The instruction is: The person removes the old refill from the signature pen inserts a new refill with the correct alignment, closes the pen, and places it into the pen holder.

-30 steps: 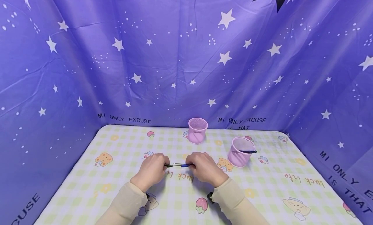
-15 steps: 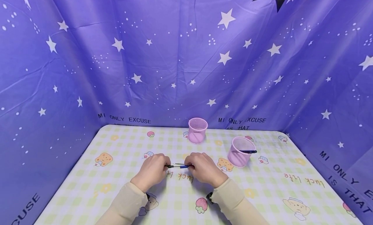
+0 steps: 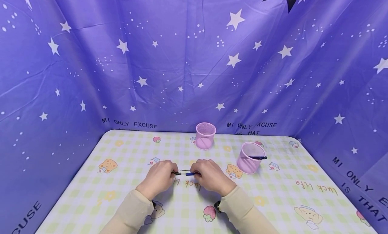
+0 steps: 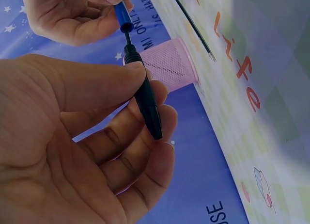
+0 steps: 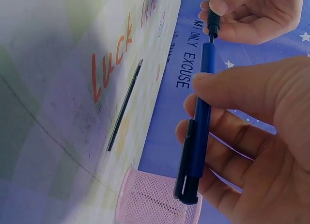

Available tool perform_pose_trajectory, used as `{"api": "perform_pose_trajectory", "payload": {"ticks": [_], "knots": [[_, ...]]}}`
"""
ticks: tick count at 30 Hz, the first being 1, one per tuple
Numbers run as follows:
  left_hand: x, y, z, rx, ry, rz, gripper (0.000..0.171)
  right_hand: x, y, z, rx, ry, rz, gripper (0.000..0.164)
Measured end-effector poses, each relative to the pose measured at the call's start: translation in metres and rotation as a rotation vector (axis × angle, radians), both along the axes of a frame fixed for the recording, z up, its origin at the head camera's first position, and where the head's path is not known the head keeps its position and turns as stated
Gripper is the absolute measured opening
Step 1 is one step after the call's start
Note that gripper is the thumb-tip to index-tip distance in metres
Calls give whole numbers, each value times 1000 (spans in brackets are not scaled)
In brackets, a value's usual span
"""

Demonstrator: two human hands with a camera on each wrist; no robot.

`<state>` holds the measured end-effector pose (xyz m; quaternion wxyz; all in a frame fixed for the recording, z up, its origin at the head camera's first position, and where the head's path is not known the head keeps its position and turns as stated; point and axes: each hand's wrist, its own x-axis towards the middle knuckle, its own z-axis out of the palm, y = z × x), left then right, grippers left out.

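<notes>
My left hand (image 3: 159,177) pinches the black front section (image 4: 147,100) of a pen between thumb and fingers. With thumb and fingers my right hand (image 3: 213,176) holds the pen's blue barrel (image 5: 205,112), which has a black clip and end. The two parts are in line and slightly apart. A thin refill (image 4: 128,37) bridges the gap between them; the rest of it is hidden. Beyond the hands, a second dark refill (image 5: 125,107) lies loose on the tablecloth, partly covered by the right hand in the head view.
A pink mesh pen holder (image 3: 204,139) stands near the back edge of the checked tablecloth (image 3: 127,207). Another pink holder (image 3: 248,161), right of the hands, has a dark pen (image 3: 258,157) leaning out of it. A purple starry curtain (image 3: 169,69) surrounds the table.
My right hand has shifted slightly left with the blue barrel, so the gap to the black front section is narrower. My left hand has barely moved. Both still hold their parts.
</notes>
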<state>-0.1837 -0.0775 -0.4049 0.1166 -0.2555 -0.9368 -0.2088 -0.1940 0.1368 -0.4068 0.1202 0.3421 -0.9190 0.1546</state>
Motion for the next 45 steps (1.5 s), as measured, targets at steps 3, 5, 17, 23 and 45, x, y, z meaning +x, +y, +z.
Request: {"api": "perform_pose_trajectory", "payload": {"ticks": [3, 5, 17, 23, 45], "knots": [[0, 0, 0, 3, -2, -3, 17, 0, -1, 0, 1, -1, 7, 16], [0, 0, 0, 7, 0, -9, 17, 1, -1, -1, 0, -1, 11, 15], [0, 0, -1, 11, 3, -29, 17, 3, -3, -1, -15, 39, 32, 16], [-1, 1, -1, 10, -2, -28, 17, 3, -4, 1, -17, 24, 34, 15], [1, 2, 0, 4, -9, -50, 16, 5, -7, 0, -24, 26, 28, 14]]}}
